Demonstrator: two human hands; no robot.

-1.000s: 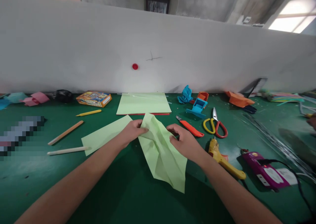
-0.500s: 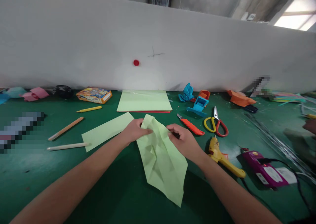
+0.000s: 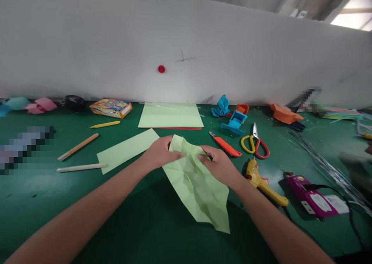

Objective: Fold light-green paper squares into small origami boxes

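Note:
A creased light green paper sheet lies on the green table in front of me, its far end lifted between my hands. My left hand pinches that far end from the left. My right hand pinches it from the right, fingers curled onto the paper. A flat light green strip lies just left of my left hand. A stack of light green sheets over a red one rests behind, near the wall.
Right of my hands lie an orange utility knife, yellow and red scissors, a yellow glue gun and a purple corded tool. Sticks, a yellow pen and an orange box lie left. Paper models stand behind.
My hands have drawn closer together on the sheet's far end. The sheet's near corner has swung to the right and the paper lies lower on the table.

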